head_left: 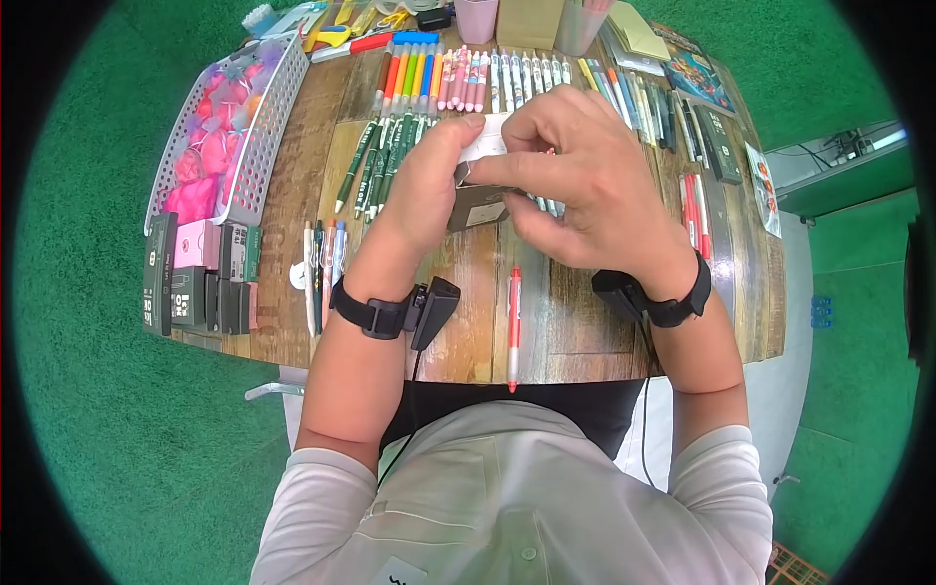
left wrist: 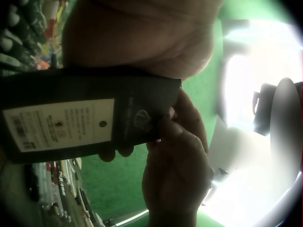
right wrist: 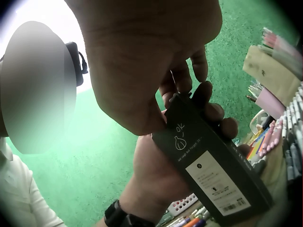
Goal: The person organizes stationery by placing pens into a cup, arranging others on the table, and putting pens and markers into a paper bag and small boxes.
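Note:
My left hand grips a small dark cardboard box above the middle of the wooden table. Its fingers wrap one side of the box, as the right wrist view also shows. A white label and a small line drawing mark the box's face. At the end of the box nearest me, my right hand has its fingers bent around the edge, pinching there; a pale inner surface shows between the hands. On the table below lies a red and white pen, pointing toward me.
Rows of pens and colourful markers spread behind the hands. A white perforated basket with pink items stands left, above several stacked small boxes. Cups and a tan container stand at the back; red pens lie right.

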Demonstrator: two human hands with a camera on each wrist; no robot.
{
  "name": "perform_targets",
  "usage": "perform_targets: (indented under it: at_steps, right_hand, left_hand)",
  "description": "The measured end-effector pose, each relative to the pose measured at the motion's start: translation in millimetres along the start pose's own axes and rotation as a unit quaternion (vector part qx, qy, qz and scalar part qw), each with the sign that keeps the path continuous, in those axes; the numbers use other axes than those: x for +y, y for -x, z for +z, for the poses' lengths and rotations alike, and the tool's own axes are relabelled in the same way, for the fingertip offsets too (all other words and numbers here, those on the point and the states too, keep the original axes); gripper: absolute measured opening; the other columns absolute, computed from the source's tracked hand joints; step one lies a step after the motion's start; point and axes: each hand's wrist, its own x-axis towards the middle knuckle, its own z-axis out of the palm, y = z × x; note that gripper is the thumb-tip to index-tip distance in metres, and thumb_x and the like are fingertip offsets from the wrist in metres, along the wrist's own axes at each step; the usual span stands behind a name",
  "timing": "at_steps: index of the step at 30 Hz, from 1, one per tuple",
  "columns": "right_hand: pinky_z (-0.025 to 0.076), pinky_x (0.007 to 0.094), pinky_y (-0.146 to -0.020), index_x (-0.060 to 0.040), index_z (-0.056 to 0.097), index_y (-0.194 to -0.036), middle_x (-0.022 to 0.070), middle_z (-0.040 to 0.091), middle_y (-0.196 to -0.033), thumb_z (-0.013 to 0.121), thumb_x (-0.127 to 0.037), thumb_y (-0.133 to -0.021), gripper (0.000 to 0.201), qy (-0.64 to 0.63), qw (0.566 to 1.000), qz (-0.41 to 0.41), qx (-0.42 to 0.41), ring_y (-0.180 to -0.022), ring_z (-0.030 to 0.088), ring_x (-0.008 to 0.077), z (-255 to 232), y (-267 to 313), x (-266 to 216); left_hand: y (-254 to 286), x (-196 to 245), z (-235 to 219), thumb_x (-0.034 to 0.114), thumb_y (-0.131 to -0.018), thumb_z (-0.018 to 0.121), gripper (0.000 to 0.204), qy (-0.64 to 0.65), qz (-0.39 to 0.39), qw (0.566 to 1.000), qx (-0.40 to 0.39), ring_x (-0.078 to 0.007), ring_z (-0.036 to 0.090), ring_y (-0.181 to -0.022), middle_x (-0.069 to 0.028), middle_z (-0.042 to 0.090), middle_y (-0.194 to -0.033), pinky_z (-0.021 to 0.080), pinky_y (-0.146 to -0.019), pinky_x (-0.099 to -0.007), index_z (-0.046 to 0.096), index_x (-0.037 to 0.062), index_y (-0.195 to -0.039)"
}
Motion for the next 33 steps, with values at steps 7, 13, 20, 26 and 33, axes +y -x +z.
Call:
perform_targets:
  at_steps: [7, 13, 20, 26, 33]
  right_hand:
    - [0.052, 0.0322, -0.076, -0.0102, 0.075, -0.106, 0.0036, 0.066, -0.095, 0.073, -0.011, -0.083, 0.024, -0.170, 0.964, 0.170, 0.110, -0.083, 0.064, 0.0173, 1, 2, 9]
    - [0.050, 0.0241, -0.068, -0.0009, 0.070, -0.111, -0.0011, 0.067, -0.089, 0.071, -0.028, -0.098, 0.030, -0.384, 0.850, 0.361, 0.005, -0.075, 0.059, 0.0068, 20, 6, 23]
    - [0.051, 0.0242, -0.064, -0.0027, 0.067, -0.108, -0.0007, 0.063, -0.087, 0.069, -0.024, -0.098, 0.024, -0.464, 0.804, 0.372, 0.019, -0.073, 0.060, 0.0068, 28, 6, 23]
    - [0.053, 0.0244, -0.064, -0.0025, 0.063, -0.111, 0.0006, 0.064, -0.089, 0.068, -0.021, -0.098, 0.023, -0.471, 0.808, 0.352, 0.031, -0.072, 0.061, 0.0070, 30, 7, 24]
    - [0.053, 0.0240, -0.063, -0.0021, 0.063, -0.114, 0.0006, 0.064, -0.091, 0.067, -0.016, -0.098, 0.021, -0.481, 0.802, 0.348, 0.060, -0.071, 0.062, 0.0067, 31, 7, 22]
  left_hand:
    - [-5, 6, -12, 0.030, -0.103, 0.049, 0.043, -0.099, 0.005, 0.995, -0.001, -0.0170, 0.070, -0.100, -0.0106, 0.073, -0.110, 0.054, -0.087, -0.0316, 0.067, -0.0046, -0.121]
    - [0, 22, -15, 0.040, -0.102, 0.054, 0.047, -0.251, 0.027, 0.967, 0.028, -0.0122, 0.062, -0.085, -0.0042, 0.071, -0.098, 0.048, -0.079, -0.0288, 0.073, -0.0011, -0.116]
    - [11, 45, -30, 0.043, -0.102, 0.054, 0.052, -0.263, -0.053, 0.963, -0.019, -0.0165, 0.064, -0.095, -0.0069, 0.069, -0.109, 0.055, -0.069, -0.0291, 0.069, -0.0001, -0.126]
    - [15, 47, -33, 0.033, -0.102, 0.054, 0.050, -0.143, -0.030, 0.987, -0.074, -0.0210, 0.068, -0.103, -0.0125, 0.066, -0.123, 0.063, -0.071, -0.0345, 0.062, -0.0028, -0.136]
    - [12, 45, -34, 0.016, -0.102, 0.059, 0.041, -0.195, -0.009, 0.976, -0.098, -0.0178, 0.070, -0.101, -0.0129, 0.068, -0.124, 0.064, -0.071, -0.0318, 0.059, -0.0029, -0.138]
